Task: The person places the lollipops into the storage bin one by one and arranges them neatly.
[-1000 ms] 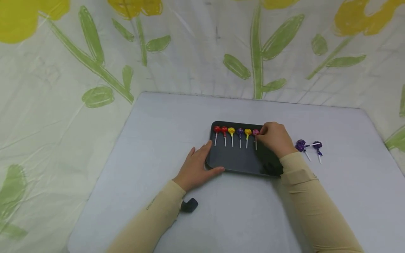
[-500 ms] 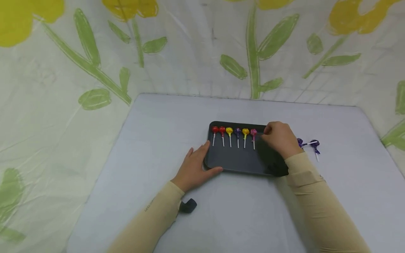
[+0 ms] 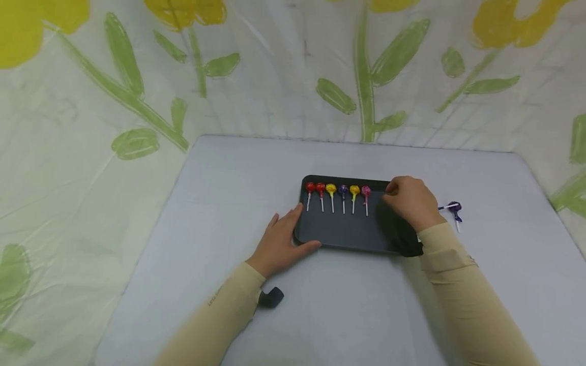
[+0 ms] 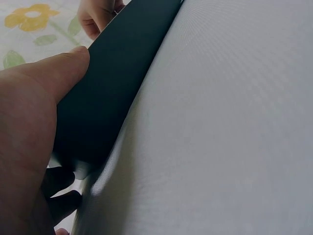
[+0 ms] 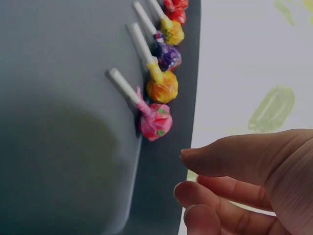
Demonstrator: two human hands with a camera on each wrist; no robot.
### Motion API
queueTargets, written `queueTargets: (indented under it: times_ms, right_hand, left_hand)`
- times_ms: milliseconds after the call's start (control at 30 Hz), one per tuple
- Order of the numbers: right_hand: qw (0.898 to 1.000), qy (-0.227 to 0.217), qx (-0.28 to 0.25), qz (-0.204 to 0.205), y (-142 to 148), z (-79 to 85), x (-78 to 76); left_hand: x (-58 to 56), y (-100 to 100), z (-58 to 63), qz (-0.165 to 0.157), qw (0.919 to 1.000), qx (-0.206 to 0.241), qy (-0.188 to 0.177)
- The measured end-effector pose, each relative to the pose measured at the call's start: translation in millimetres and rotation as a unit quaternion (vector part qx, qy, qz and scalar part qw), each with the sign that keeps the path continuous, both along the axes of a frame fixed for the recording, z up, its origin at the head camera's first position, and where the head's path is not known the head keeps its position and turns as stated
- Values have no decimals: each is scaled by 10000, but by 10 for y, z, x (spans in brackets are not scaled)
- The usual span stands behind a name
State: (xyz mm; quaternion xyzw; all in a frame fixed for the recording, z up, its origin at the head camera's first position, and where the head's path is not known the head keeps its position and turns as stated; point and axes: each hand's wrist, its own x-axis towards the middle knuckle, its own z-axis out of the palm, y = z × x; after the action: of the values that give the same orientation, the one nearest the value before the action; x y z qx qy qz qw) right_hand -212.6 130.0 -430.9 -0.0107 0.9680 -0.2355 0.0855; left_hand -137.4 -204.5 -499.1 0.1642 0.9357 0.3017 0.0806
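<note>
Saw a dark tray [image 3: 341, 231] holding six wrapped lollipops [image 3: 343, 189], white sticks [image 5: 124, 86] nearward, along its far side: red, red, yellow, purple, yellow, pink. Noted another purple lollipop [image 3: 455, 206] outside, to the right.

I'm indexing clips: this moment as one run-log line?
left grip: touching tray corner; right grip: empty, near pink lollipop; six lollipops: rowed on tray; loose purple lollipop: on table

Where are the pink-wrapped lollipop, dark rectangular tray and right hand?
Pink-wrapped lollipop [image 5: 156, 121], right wrist view: wrapped candy head.
Dark rectangular tray [image 3: 339, 230], head view: bare floor.
Right hand [image 3: 414, 203], head view: back of the hand.
</note>
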Motion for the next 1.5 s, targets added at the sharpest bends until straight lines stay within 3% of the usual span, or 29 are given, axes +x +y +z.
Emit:
queueTargets:
  times_ms: [700, 1033, 1500]
  right_hand:
    - [9995, 65, -294, 54, 288, 27, 108]
    - [9995, 231, -193, -56, 396, 18, 169]
    - [9998, 14, 16, -196, 618, -10, 224]
  left_hand:
    - [24, 7, 8, 44, 10000, 50, 16]
    - [15, 15, -9, 59, 10000, -26, -46]
    - [24, 20, -13, 66, 10000, 15, -42]
